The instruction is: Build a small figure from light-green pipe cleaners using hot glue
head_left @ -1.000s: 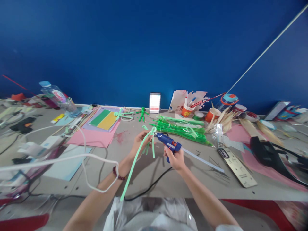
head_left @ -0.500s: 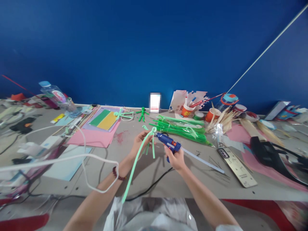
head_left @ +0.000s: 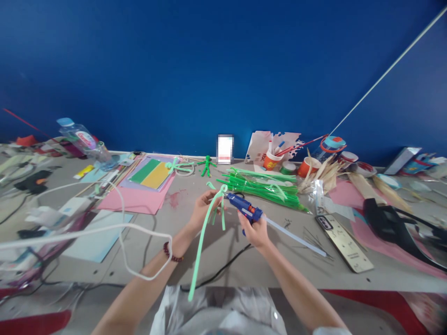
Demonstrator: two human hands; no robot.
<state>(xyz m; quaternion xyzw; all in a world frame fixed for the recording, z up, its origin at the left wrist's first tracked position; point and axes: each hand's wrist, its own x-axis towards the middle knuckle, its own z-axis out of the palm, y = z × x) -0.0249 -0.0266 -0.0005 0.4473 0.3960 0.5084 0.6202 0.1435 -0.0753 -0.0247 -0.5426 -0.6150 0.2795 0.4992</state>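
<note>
My left hand (head_left: 202,208) pinches a light green pipe-cleaner figure (head_left: 213,204) whose long tail hangs down toward my lap. My right hand (head_left: 256,231) grips a blue hot glue gun (head_left: 244,208) with its nozzle touching the top loop of the figure. A clear glue stick (head_left: 296,238) juts out of the gun's back to the right. The gun's black cord (head_left: 223,266) trails over the table's front edge. A bead bracelet is on my left wrist.
A pack of green pipe cleaners (head_left: 265,186) lies behind my hands. Pink and coloured paper sheets (head_left: 146,184) lie at the left, with a water bottle (head_left: 78,135) and a white cable (head_left: 118,228). Cups (head_left: 272,160), dried husks and a phone (head_left: 344,242) are at the right.
The hanging green tail has swung right, toward the middle of my lap. The glue gun and both hands have stayed nearly in place.
</note>
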